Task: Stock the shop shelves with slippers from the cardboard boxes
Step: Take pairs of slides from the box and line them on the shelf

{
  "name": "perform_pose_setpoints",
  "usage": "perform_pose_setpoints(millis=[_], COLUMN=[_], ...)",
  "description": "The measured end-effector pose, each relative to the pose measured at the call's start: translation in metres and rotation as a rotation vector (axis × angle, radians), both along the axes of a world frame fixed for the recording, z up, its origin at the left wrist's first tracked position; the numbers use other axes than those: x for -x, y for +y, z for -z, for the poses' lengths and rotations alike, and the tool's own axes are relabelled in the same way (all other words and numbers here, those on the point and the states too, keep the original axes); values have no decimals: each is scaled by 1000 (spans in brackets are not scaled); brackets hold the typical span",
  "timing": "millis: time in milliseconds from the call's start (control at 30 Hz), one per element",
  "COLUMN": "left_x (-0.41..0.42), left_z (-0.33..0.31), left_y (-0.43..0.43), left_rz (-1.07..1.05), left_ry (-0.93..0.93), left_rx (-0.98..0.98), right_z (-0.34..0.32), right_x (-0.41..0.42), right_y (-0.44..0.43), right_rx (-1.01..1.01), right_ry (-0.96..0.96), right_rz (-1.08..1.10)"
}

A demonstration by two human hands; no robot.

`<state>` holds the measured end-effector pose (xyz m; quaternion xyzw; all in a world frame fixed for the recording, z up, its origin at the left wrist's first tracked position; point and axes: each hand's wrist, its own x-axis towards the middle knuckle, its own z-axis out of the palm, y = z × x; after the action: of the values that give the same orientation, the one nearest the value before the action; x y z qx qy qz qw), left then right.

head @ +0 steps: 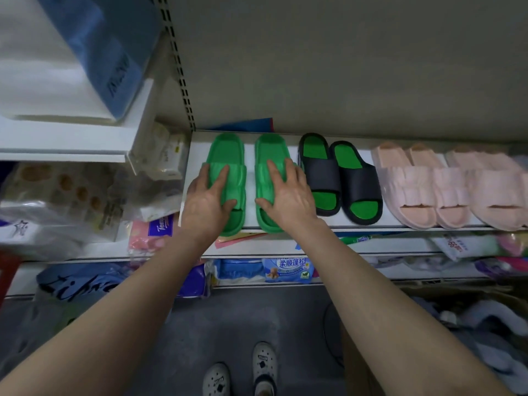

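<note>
Forearms reach up from the bottom corners to the shelf [250,167], one per shoe. The left grip [207,195] lies on the left green slipper [225,150] and the right grip [288,192] on the right green slipper [271,150].

Neither is clenched: fingers lie mostly straight over the straps, thumbs resting at the near inner edge, so it's more pressing than grabbing.

Both slippers sit directly under the palms. Their long axes run front to back, with toe openings at the shelf's front edge and heels toward the back wall. They're parallel with a strip of bare shelf between them, and the right one sits just beside the black and green pair [340,178].

My guess is that any nudge from here goes sideways or straight back, with no crossing over needed. The cardboard box [357,352] is down by the right arm.
</note>
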<state>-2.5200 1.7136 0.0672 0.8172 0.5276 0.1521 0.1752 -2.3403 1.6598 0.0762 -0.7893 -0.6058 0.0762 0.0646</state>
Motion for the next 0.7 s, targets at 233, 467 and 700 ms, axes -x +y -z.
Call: perform_pose_setpoints(millis=[233, 467, 700], left_x=[-14, -6, 1], left_z=[2, -16, -57], left_y=[5, -7, -64], left_rz=[27, 132, 442], left_ry=[68, 112, 61], left_rx=[-83, -134, -222], right_z=[4, -10, -48], right_x=[-9, -15, -15], right_y=[1, -20, -108], right_rx=[-26, -38, -107], right_ry=[-19, -6, -142], right_rz=[-26, -107, -123])
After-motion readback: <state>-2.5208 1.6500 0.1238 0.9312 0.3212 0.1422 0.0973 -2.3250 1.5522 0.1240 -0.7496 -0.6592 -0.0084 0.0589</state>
